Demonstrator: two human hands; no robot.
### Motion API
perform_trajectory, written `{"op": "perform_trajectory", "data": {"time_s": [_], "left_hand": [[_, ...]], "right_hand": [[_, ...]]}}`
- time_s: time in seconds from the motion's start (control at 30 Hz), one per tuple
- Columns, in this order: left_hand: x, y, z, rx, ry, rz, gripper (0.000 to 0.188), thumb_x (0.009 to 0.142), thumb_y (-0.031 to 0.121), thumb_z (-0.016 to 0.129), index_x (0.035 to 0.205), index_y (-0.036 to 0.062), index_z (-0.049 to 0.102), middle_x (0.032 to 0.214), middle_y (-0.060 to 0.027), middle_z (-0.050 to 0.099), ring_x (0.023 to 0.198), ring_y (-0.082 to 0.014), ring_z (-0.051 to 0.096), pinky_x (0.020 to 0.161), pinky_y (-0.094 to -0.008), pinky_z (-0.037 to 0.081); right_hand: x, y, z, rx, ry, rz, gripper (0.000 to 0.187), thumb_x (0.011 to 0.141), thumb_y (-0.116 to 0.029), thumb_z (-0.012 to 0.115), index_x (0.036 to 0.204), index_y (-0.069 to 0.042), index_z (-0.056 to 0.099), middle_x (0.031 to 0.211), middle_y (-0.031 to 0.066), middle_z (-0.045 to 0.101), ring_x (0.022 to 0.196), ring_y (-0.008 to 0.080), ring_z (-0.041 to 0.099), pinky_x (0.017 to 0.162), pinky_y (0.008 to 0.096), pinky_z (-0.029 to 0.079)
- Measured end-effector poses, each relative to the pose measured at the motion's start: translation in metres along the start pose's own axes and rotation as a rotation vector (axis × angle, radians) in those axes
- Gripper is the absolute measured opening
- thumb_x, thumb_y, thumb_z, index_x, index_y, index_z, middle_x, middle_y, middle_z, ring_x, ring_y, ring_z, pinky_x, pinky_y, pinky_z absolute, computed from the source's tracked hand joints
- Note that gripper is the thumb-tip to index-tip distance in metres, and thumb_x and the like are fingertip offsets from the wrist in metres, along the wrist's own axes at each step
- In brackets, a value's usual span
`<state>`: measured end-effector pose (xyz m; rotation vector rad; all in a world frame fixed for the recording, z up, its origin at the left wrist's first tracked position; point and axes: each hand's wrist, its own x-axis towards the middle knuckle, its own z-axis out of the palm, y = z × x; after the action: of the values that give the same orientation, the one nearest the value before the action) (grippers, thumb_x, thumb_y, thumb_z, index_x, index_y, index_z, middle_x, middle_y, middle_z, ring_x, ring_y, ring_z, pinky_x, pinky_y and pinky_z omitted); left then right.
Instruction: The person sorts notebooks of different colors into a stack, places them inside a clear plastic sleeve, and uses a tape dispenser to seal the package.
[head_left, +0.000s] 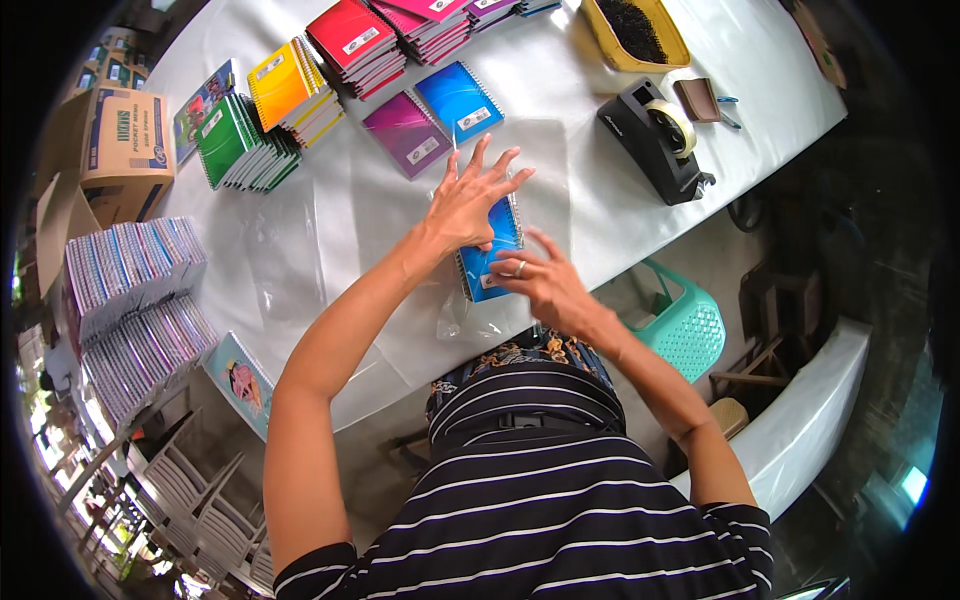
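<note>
Two hands over one blue spiral notebook (479, 264), which lies on the white-covered table (555, 62) near the edge on my side. My left hand (467, 207) is over its far end, fingers fanned wide, thumb down by the cover; can't tell if the palm presses. My right hand (548, 292), ring on one finger, has fingers loosely bent at the near right part of the cover; can't tell if they pinch anything. Clear film (466, 322) shows at the near end. Just beyond: purple notebook (408, 133) and second blue notebook (460, 101), side by side. Black tape dispenser (648, 150) off to the right, green stack (235, 140) and yellow stack (288, 88) far left.
</note>
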<state>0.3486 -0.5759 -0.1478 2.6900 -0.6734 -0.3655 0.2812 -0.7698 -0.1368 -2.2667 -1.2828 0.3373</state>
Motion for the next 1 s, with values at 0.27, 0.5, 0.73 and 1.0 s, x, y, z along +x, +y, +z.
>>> {"op": "perform_trajectory", "data": {"time_s": [0.27, 0.5, 0.73, 1.0], "left_hand": [[0.015, 0.009, 0.001, 0.090, -0.171, -0.049, 0.129, 0.040, 0.008, 0.086, 0.149, 0.0367, 0.023, 0.158, -0.0003, 0.016, 0.146, -0.0348, 0.003, 0.112, -0.0656, 0.015], [0.019, 0.015, 0.011, 0.078, -0.134, -0.092, 0.128, 0.038, 0.000, 0.081, 0.149, 0.0338, 0.025, 0.159, -0.0018, 0.014, 0.146, -0.0352, 0.001, 0.112, -0.0654, 0.013], [0.025, 0.024, 0.009, 0.051, -0.170, -0.136, 0.129, 0.035, -0.003, 0.078, 0.149, 0.0326, 0.027, 0.159, -0.0018, 0.014, 0.146, -0.0348, -0.001, 0.111, -0.0668, 0.011], [0.024, 0.025, 0.000, 0.079, -0.204, -0.145, 0.134, 0.032, 0.003, 0.085, 0.148, 0.0337, 0.027, 0.159, -0.0013, 0.013, 0.146, -0.0350, -0.002, 0.111, -0.0664, 0.011]], "right_hand": [[0.007, -0.039, 0.019, -0.035, -0.074, -0.311, 0.010, 0.071, -0.009, 0.059, 0.081, -0.006, 0.059, 0.084, 0.0051, 0.055, 0.098, 0.0213, 0.054, 0.111, 0.0490, 0.027], [-0.133, 0.058, -0.058, 0.238, 0.187, 0.140, 0.009, 0.064, -0.001, 0.064, 0.072, -0.004, 0.066, 0.074, 0.0091, 0.063, 0.077, 0.0251, 0.060, 0.074, 0.0357, 0.048], [-0.175, 0.179, -0.125, 0.920, 0.806, 1.241, 0.031, 0.079, -0.025, 0.077, 0.102, -0.005, 0.070, 0.097, 0.0032, 0.066, 0.103, 0.0195, 0.055, 0.088, 0.0438, 0.043], [-0.144, 0.174, -0.078, 1.550, 1.160, 1.167, 0.044, 0.079, -0.023, 0.078, 0.116, -0.006, 0.061, 0.122, 0.0048, 0.059, 0.123, 0.0209, 0.043, 0.102, 0.0527, 0.033]]}}
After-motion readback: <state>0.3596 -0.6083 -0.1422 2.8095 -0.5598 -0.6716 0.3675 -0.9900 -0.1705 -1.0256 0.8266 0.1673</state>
